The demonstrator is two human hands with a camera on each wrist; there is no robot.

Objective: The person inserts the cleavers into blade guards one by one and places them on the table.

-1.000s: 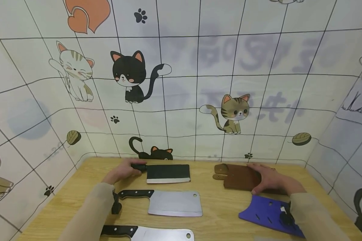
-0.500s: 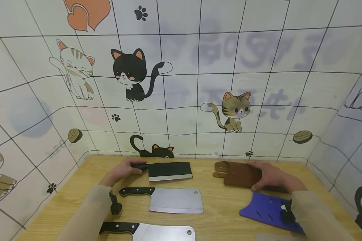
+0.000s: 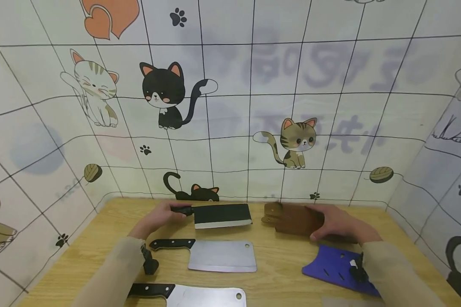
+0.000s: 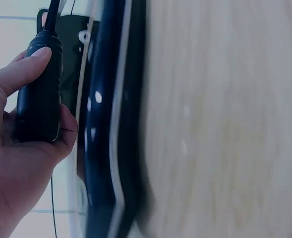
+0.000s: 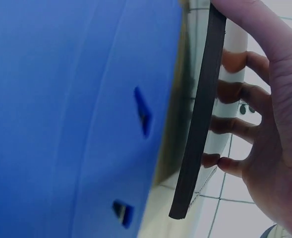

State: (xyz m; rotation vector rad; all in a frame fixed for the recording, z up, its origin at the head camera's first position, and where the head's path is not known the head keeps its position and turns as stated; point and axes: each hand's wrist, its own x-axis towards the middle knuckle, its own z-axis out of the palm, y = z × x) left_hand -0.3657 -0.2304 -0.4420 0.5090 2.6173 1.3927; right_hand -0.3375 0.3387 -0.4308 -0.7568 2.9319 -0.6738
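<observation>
My left hand (image 3: 161, 217) grips the black ribbed handle (image 4: 41, 94) of a cleaver, its thumb along one side and fingers curled round the other. That cleaver's black blade (image 3: 222, 213), with a pale cutting edge, points right near the back of the table. My right hand (image 3: 339, 224) holds a brown leather blade sheath (image 3: 296, 219), thumb on the near edge and fingers over the far edge. The sheath's two strap tabs face the blade, a short gap apart. In the right wrist view its dark long edge (image 5: 200, 114) stands between thumb and fingers.
Nearer me on the wooden table (image 3: 276, 264) lie two silver cleavers, a middle one (image 3: 223, 256) and a front one (image 3: 211, 296), with black riveted handles. A blue slotted plastic piece (image 3: 330, 266) lies below my right wrist. A cat-printed cloth wall (image 3: 230, 153) closes the back.
The black cleaver has moved a little right and up in the head view. The brown sheath has moved left, so the gap between them has narrowed. Both hands keep their grip.
</observation>
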